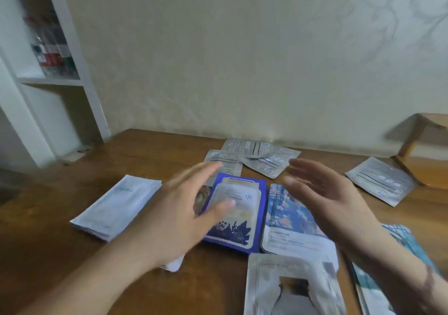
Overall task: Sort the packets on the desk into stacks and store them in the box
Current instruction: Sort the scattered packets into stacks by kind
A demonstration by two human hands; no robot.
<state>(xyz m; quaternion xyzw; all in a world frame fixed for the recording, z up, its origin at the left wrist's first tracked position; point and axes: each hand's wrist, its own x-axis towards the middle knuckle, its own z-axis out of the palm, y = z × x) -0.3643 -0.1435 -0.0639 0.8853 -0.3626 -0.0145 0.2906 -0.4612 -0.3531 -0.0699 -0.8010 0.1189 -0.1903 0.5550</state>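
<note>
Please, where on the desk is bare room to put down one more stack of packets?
Bare desk lies between the white stack and the shelf unit, and near the front left edge under the left hand. It is crowded around the blue packets, the silver packets and under the right hand.

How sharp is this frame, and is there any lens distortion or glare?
Head view: both hands, left hand and right hand, are motion-smeared; the blue packet and silver packets look soft, print mostly unreadable. Wide-angle bending tilts the shelf. Lighting is dim and even, without strong glare.
</note>
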